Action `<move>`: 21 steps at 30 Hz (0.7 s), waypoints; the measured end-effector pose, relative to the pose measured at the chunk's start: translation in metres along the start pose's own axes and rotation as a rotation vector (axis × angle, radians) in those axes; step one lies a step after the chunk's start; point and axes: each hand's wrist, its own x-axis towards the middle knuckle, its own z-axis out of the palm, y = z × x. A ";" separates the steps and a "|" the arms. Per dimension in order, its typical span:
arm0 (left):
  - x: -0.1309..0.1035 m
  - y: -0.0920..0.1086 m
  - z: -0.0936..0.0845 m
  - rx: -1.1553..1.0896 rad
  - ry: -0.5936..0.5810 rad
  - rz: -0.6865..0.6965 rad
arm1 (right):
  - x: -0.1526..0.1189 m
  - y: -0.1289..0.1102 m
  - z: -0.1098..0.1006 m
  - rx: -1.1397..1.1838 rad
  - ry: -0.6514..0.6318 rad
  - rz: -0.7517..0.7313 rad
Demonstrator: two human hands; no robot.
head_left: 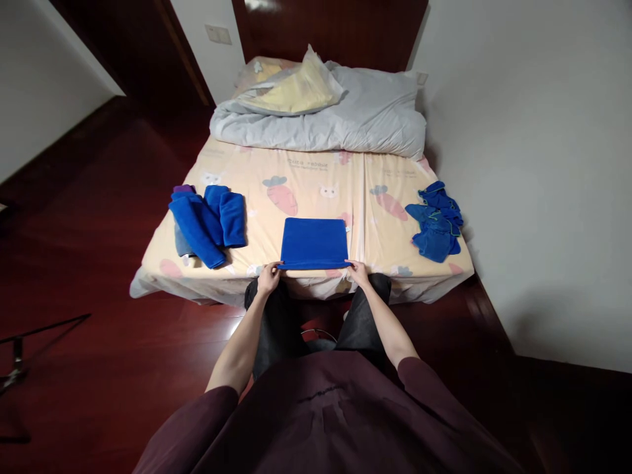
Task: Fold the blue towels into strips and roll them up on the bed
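Left hand point(268, 278) is pinched narrow on the near L corner of one flat blue cloth point(315, 242); right hand point(358, 272) likewise on the near R corner. 2 hands total, arms reaching fwd, bent a bit at the elbows, wrists low by the bed's near edge. Cloth lies flat, approx. rectangular, at the front-middle of the bed point(257, 171), near edge turned up in a narrow band. 1 small white tag point(347, 230) on its R side, text too small to read.

Further out, L side: bundle of thick blue fabric point(197, 227), folded/rolled, w/ a purple bit & a grey bit showing; can't count pcs. R side: 1 crumpled heap of blue cloths point(437, 224) w/ green edging, no. of pcs unclear.

Bedsheet point(316, 191): 2 big carrots + 2 cat faces easily seen, some faint lettering, not legible from here. Beyond: 1 grey quilt point(380, 122), 1 pale yellow pillow point(299, 92) on top, dark wood headboard point(330, 33) behind. Switch plate point(218, 34) on wall, upper L.
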 end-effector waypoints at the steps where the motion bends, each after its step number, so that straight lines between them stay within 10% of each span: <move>1: 0.000 0.001 -0.001 0.002 -0.001 0.001 | 0.000 0.000 0.001 -0.020 0.003 0.002; 21: -0.006 0.008 0.001 0.151 -0.070 -0.155 | -0.007 -0.013 -0.006 -0.324 0.044 0.071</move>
